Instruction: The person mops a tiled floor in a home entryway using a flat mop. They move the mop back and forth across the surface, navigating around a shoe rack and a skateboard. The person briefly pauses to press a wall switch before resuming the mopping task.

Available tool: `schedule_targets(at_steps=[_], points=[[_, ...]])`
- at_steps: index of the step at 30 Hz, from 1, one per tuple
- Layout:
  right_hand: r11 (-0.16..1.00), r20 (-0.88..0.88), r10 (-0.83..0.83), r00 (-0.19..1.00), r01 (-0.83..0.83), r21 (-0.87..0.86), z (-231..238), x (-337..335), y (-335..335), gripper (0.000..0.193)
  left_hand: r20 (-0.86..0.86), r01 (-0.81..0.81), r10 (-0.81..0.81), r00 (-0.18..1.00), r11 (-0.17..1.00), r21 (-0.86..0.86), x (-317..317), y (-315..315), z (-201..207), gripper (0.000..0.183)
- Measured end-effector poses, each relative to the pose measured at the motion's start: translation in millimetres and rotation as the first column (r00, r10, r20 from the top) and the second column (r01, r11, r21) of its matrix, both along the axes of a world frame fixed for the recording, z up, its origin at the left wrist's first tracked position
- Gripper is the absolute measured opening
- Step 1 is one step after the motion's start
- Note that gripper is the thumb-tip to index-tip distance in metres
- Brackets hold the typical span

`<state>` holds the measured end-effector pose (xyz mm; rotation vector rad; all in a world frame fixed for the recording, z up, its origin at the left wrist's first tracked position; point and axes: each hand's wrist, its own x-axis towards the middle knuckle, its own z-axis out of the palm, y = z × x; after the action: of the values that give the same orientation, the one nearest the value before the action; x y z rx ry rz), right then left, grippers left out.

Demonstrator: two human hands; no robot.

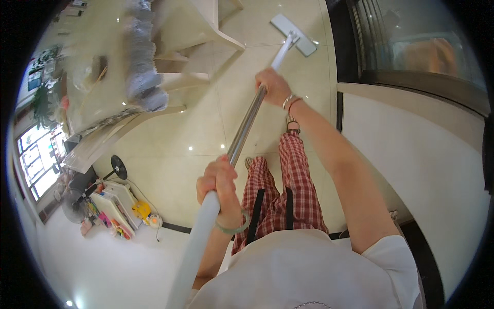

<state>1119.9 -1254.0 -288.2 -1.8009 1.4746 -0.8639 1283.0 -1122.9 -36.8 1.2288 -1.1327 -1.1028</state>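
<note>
A long-handled flat mop point(249, 123) slants from the lower middle up toward the top right. Its flat pale head point(303, 42) rests on the tiled floor at the far end. My left hand point(218, 180) is wrapped round the thick white upper part of the handle. Farther along, my right hand point(274, 86) grips the pole where the metal tube meets the white lower section. A pale bangle circles my left wrist; a bracelet and a red cord are on my right.
Pale wooden furniture legs point(229, 40) and a plastic-covered table point(98, 67) stand at left. A dark-framed glass door point(411, 41) and a white wall point(406, 144) run along the right. At lower left are a fan point(118, 167), a cable and a yellow toy point(141, 209).
</note>
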Motion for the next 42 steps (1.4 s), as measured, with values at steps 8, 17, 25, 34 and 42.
schedule_targets(at_steps=[8, 17, 25, 34, 42], points=[[0.955, 0.039, 0.226, 0.973, -0.229, 0.186, 59, 132, 145, 0.011, 0.106, -0.156, 0.143, 0.984, 0.979, 0.131, 104, 121, 89, 0.02], [0.795, 0.036, 0.494, 0.869, -0.468, 0.385, 88, 181, 213, 0.009, 0.114, 0.247, -0.225, 0.968, 0.935, -0.253, 187, 177, 73, 0.016], [0.901, -0.058, 0.357, 0.932, -0.327, 0.283, 55, 108, 135, 0.011, 0.084, 0.161, -0.153, 0.985, 0.983, -0.089, 123, 109, 39, 0.018], [0.971, -0.112, 0.209, 0.971, -0.193, 0.138, 5, -48, -21, 0.013, 0.021, 0.166, -0.166, 0.986, 0.967, -0.193, -10, -32, -30, 0.021], [0.997, -0.241, -0.003, 0.97, 0.023, 0.078, -29, -161, -106, 0.011, -0.044, 0.204, -0.221, 0.974, 0.949, -0.242, -116, -120, -86, 0.023]])
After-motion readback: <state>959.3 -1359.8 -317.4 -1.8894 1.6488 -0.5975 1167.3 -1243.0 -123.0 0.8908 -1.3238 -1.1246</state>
